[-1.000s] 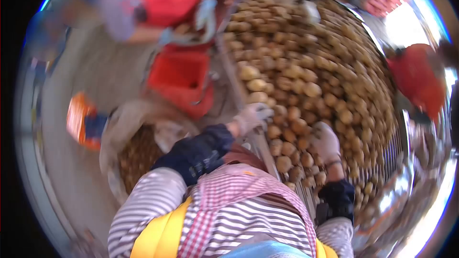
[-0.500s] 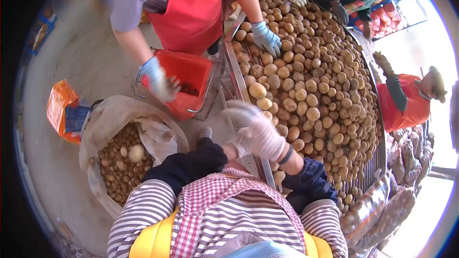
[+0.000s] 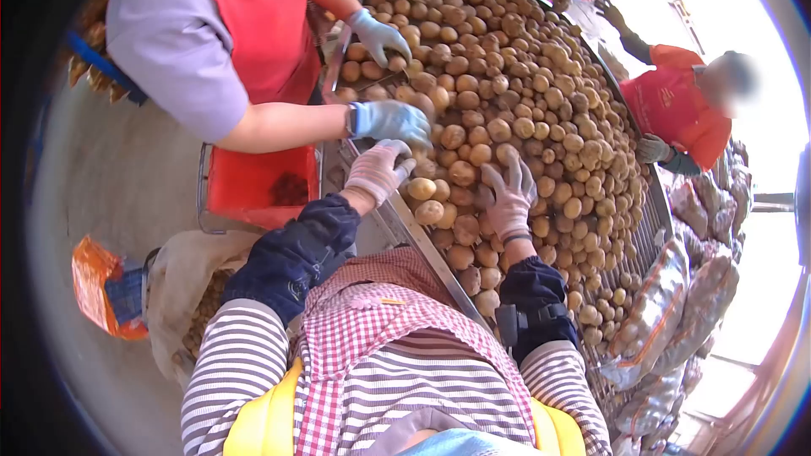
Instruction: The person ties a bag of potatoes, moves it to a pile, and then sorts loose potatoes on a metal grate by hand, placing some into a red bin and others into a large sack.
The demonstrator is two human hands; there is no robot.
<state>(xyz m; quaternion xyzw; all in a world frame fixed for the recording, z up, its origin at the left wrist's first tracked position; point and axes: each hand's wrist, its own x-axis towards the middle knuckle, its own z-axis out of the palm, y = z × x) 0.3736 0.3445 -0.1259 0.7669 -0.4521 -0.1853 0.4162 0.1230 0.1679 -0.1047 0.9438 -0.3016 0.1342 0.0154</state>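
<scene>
Many brown potatoes point(image 3: 541, 110) lie heaped on the metal sorting table point(image 3: 439, 266). My right hand point(image 3: 509, 200), in a pale knitted glove, reaches over the pile with its fingers spread and their tips against potatoes. At the near left rim is my left hand point(image 3: 378, 172), gloved too, its fingers curled together; what they hold, if anything, is hidden. Just beyond it, a co-worker's blue-gloved hand point(image 3: 393, 122) is over the potatoes, and that person's other hand point(image 3: 382, 36) holds a potato farther up.
A red bin point(image 3: 263, 181) stands on the floor at left, below the co-worker's arm. Nearer is a pale sack point(image 3: 190, 274) of small potatoes, beside an orange bag point(image 3: 95, 287). Filled bags point(image 3: 650, 312) lie along the right. Another person point(image 3: 676, 97) works across the table.
My hands have moved apart: the right onto the potatoes, the left to the table's rim. The co-worker's hand from over the red bin is now at the pile. The view has shifted.
</scene>
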